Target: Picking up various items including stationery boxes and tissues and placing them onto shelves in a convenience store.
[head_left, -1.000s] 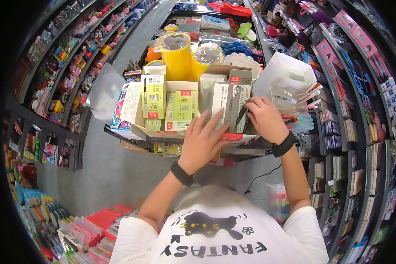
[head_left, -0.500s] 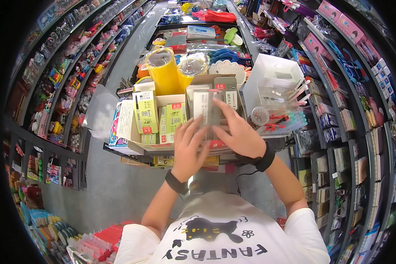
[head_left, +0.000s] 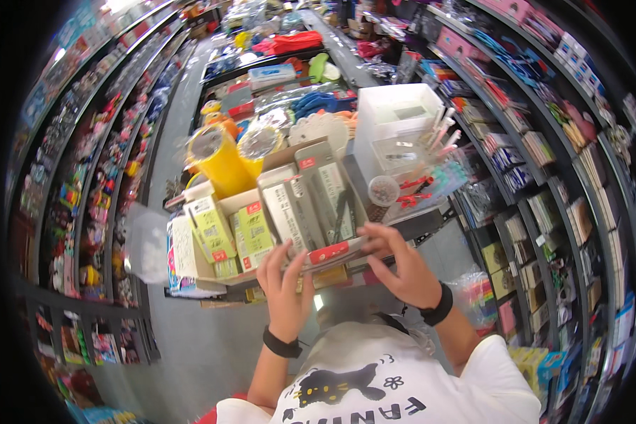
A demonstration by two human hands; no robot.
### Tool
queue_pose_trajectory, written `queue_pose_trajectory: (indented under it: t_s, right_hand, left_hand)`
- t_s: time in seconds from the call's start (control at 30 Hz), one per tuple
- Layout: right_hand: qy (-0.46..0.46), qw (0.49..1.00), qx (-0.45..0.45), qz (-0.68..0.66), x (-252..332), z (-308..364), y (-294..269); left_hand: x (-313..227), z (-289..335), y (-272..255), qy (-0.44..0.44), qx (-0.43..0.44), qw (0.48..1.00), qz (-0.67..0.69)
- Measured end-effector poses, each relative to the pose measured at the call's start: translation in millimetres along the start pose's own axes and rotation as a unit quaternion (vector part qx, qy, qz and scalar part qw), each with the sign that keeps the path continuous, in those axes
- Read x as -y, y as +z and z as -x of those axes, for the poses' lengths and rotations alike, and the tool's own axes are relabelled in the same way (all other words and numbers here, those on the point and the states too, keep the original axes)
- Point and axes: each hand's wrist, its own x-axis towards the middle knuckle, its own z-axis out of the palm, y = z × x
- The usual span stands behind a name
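My left hand [head_left: 286, 293], fingers spread, rests its fingertips at the front edge of an open cardboard box [head_left: 325, 272]. At the box's right front corner is my right hand [head_left: 403, 272], fingers apart, close to the rim; contact is hard to tell. Between them a slim white-and-grey carton [head_left: 287, 212] stands upright in the box. Beside it are a grey-green carton with a red end [head_left: 325, 184] and dark pens [head_left: 344, 212]. Yellow-green cartons [head_left: 253, 234] fill the left part.
Yellow rolls [head_left: 222, 166] stand behind the cartons. To the right are a white plastic bin [head_left: 396, 127], a clear cup [head_left: 381, 194] and red-tipped pens [head_left: 413, 191]. Stocked shelves [head_left: 544, 177] line both sides of the aisle. A clear plastic sheet [head_left: 148, 240] hangs at the left.
The slim carton between my hands now stands in the box, free of my fingers. Both hands have drawn back toward the front rim, the right one outward. The view has turned.
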Motion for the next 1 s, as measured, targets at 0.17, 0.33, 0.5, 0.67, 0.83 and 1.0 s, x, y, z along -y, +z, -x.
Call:
queue_pose_trajectory:
  t_s: [0.17,0.33,0.5,0.67,0.83,1.0]
  right_hand:
    - [0.111,0.992,-0.048,0.026,-4,54,-5]
    - [0.153,0.977,-0.137,0.066,-25,103,-12]
    - [0.195,0.959,-0.197,0.067,-52,153,-50]
    - [0.201,0.952,-0.201,0.111,-77,190,-114]
    - [0.246,0.916,-0.282,0.146,-92,251,-178]
    - [0.31,0.885,-0.306,0.16,-103,319,-203]
  left_hand:
    - [-29,7,37,0.124,0.087,0.976,0.156]
    - [-45,30,78,0.109,0.234,0.939,0.229]
    - [-70,41,123,0.157,0.319,0.911,0.207]
    - [-116,44,177,0.144,0.359,0.901,0.197]
    - [-173,44,239,0.191,0.383,0.882,0.196]
    - [-221,44,287,0.21,0.435,0.854,0.194]
